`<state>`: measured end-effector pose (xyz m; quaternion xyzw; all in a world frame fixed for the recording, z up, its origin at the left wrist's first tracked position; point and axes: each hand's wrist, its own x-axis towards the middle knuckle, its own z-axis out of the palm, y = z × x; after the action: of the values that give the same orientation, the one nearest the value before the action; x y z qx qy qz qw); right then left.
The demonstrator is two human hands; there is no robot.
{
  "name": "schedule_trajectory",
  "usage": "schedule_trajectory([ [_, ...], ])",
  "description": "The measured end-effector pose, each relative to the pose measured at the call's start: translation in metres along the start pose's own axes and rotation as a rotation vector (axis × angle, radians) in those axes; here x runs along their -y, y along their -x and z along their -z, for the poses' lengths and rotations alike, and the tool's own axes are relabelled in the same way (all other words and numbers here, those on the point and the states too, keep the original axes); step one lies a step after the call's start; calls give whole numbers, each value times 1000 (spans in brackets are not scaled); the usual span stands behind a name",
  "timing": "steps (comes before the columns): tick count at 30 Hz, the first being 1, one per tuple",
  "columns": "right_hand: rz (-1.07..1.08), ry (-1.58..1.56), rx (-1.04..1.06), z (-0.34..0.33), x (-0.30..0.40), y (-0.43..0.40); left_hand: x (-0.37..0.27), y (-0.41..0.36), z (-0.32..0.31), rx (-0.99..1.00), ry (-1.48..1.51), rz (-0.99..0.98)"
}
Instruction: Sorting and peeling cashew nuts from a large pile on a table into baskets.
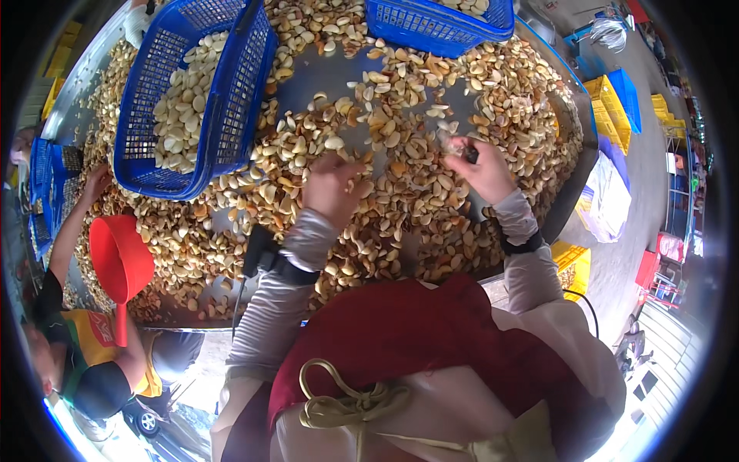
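Pale shelled nuts or seed halves (pixel 392 173), mixed with brownish ones, lie spread over a metal table (pixel 312 75). My left hand (pixel 335 187) is low over them near the middle, its fingers curled; whether something is between them is hard to see. To its right, my right hand (pixel 479 167) has thumb and forefinger pinched near a small dark object and a pale, blurred bit that I cannot make out. Left of my left hand stands a blue plastic basket (pixel 231 115) with whitish nuts (pixel 187 110) inside.
Another blue basket (pixel 439 29) stands at the far side. A red plastic scoop (pixel 121 260) lies at the left, by a co-worker's arm (pixel 72 225). A gloved hand (pixel 137 26) shows at the upper left. Yellow crates (pixel 609 110) stand on the floor beyond the table's raised right edge.
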<state>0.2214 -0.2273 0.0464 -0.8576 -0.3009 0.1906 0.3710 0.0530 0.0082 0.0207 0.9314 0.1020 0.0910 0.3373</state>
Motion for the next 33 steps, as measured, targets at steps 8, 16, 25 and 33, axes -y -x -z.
schedule_trajectory([
  [8,27,405,-199,-24,19,0,-9,1,36,-143,252,73],
  [16,-39,410,-143,-55,54,-17,10,-31,166,-611,-935,-73],
  [25,172,37,-11,-57,59,-9,20,0,5,-81,-17,39],
  [33,33,186,151,-76,60,-2,23,-19,0,3,-342,-9],
])
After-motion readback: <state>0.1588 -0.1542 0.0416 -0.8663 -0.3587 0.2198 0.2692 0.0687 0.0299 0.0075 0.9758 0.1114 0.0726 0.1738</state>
